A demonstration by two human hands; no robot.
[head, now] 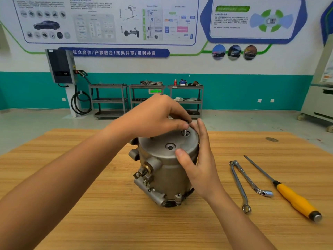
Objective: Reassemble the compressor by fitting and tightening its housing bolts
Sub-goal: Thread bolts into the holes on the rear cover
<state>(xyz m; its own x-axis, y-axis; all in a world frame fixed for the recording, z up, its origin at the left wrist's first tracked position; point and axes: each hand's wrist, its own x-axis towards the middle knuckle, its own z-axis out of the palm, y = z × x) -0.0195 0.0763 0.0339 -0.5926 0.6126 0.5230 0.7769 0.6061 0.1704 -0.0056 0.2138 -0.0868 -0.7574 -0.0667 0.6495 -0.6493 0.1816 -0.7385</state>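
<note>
The compressor (pixel 162 175) stands upright about the middle of the wooden table (pixel 86 199), its flat round top face turned up and its port fittings and brackets facing the near-left corner. The left grip (pixel 155 119) reaches in from the near-left edge and hangs over the far side of that top face, thumb and fingers pressed together on the head of a housing bolt (pixel 184 131). The bolt's threaded shank stands upright in a recessed hole near the far rim of the top face, with some thread showing above the hole. The right grip (pixel 200 159) comes in from the near edge and clasps the right side of the housing's top: the thumb presses on the near rim, just beside a second, unfilled recessed hole (pixel 170 147) at the centre, while the fingers reach up around the far-right side. To the right, well apart from the compressor and toward the right edge, three tools lie flat on the table: a ring spanner (pixel 238 186), an angled socket wrench (pixel 252 181) whose top end touches or overlaps the spanner's, and a screwdriver (pixel 295 200) with a yellow handle, its blade pointing toward the far edge.
</note>
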